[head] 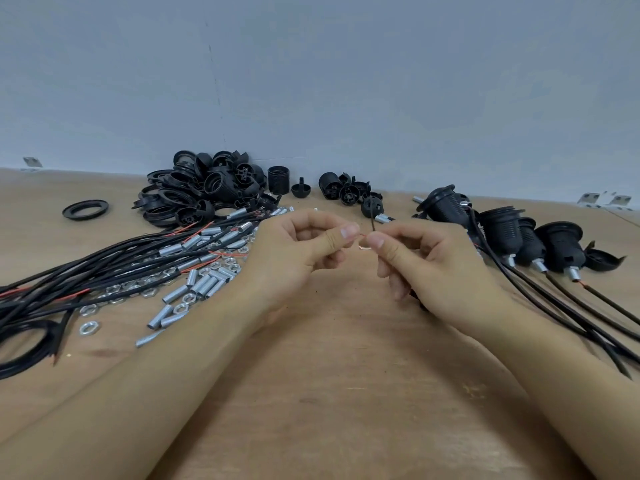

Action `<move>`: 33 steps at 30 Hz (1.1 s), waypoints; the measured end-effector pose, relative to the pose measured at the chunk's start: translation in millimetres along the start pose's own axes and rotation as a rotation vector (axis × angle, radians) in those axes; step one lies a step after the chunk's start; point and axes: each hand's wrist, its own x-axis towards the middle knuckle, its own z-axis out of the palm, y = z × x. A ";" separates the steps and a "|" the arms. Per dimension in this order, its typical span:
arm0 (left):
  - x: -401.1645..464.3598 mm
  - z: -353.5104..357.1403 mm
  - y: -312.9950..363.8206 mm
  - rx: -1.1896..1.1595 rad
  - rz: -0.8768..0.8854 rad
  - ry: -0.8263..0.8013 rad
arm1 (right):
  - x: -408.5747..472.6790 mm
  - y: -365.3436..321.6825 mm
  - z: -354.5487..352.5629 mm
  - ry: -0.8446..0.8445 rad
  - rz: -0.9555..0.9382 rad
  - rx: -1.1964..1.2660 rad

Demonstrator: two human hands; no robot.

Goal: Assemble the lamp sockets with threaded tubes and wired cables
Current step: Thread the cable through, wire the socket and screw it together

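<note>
**Wire ends pinched between both hands above the bench**

I have the left hand (294, 247) and the right hand (415, 258) raised together over the wooden table (329, 393), fingertips almost meeting. Each is closed in a thumb-and-forefinger pinch on a thin red wire end (362, 235), which bridges the small gap between the two grips; its long axis runs roughly left to right. A dark wire end (373, 221) rises just above the right pinch. I cannot tell where the cable's body runs. Outward from the left grip lie the cable bundle (104, 268) and loose threaded tubes (204, 282); beyond both grips, the socket pile (207, 188); outward from the right grip, the assembled sockets (519, 237). I judge the left hand nearer the tubes.
</note>
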 end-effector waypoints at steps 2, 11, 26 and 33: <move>-2.6 -2.1 1.3 0.169 0.014 -0.033 | 2.6 0.0 -2.9 0.046 0.034 0.084; 108.0 -36.1 20.1 1.113 0.166 0.170 | 7.0 0.8 -4.5 0.069 0.070 0.102; 123.5 -30.1 29.5 0.648 0.141 0.409 | 10.6 5.1 -6.8 0.102 0.072 0.111; -25.0 11.1 12.5 -0.500 -0.296 0.071 | 4.6 -3.1 -5.9 0.142 -0.001 0.149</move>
